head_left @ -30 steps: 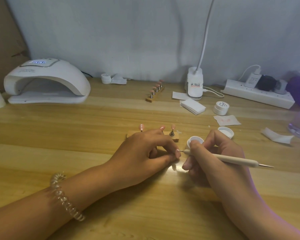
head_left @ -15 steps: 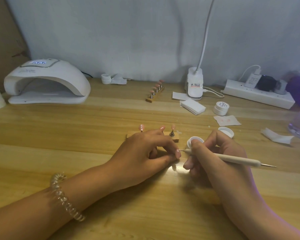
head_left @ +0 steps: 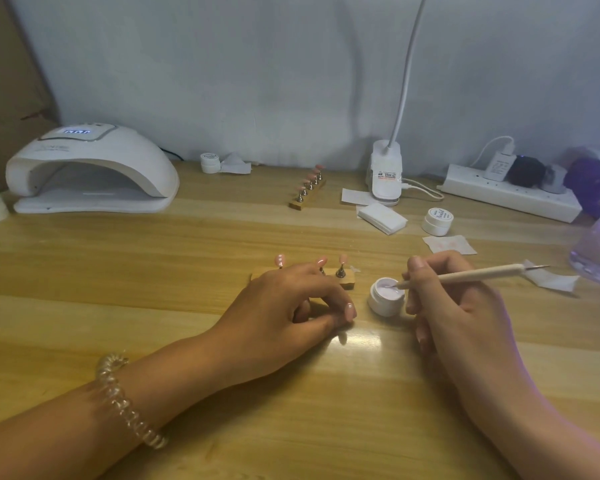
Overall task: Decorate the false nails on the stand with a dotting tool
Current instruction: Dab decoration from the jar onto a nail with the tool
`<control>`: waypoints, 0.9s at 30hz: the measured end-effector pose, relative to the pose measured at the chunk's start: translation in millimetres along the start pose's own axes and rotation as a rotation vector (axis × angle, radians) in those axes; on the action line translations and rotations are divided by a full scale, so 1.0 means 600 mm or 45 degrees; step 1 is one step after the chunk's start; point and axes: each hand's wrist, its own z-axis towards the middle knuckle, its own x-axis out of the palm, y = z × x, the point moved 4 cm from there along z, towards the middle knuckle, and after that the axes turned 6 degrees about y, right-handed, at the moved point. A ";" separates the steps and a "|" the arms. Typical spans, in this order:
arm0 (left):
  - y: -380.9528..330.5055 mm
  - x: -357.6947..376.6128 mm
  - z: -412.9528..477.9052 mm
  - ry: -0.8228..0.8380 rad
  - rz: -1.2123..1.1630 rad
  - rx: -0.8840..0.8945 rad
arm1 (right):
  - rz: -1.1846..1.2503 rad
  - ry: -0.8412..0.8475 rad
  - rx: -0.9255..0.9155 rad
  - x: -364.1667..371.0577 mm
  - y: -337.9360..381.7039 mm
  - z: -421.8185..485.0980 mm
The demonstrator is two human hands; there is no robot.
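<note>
OK, loading up. R hand has the dotting tool in a pen grip, thumb and fingers pinched round the shaft near its working end. The tip's down in the gel pot and looks to be touching the pale gel, tho the contact's too small to be sure. Pot sits mid-table, between my two hands, just R of the stand.

L hand rests on the table in front of the stand, fingers curled, thumb and index tips closed on what I take for one pink nail off the stand, the held nail. Could be my own nail tbh; it's small and glossy. Three more false nails stand up on pegs behind my knuckles.

Key thing for the next move: held nail lies straight L of the tool tip, just the other side of the pot's rim and a touch nearer the front edge. Tool's long axis runs nearly parallel to that edge, working tip pointing L, back end out toward the R edge and slightly raised. So prob. lift clear of the rim, then slide L along the tool's own line. R hand does all the travel; L only needs to hold steady.

Vs half a sec ago: tip was at the held nail, right by my L fingertips. Now it's swung R into the pot, and R hand has shifted R w/ it, so the pot's open top shows whole. L hand hasn't budged.
</note>
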 end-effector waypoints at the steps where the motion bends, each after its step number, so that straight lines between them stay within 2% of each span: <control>1: 0.000 -0.001 0.000 0.000 0.001 0.000 | -0.027 0.010 -0.010 0.001 -0.001 0.000; 13: -0.006 -0.003 0.000 0.030 0.009 0.001 | -0.094 0.017 -0.039 -0.001 0.000 0.000; 17: -0.006 -0.002 0.001 0.028 0.003 0.006 | 0.118 -0.065 -0.059 -0.005 0.011 -0.005; 24: -0.006 -0.001 0.000 -0.003 -0.024 -0.002 | 0.256 -0.090 -0.121 -0.005 0.036 -0.020; 27: -0.005 -0.001 0.001 -0.003 -0.006 -0.007 | 0.399 0.016 -0.028 0.010 0.035 -0.031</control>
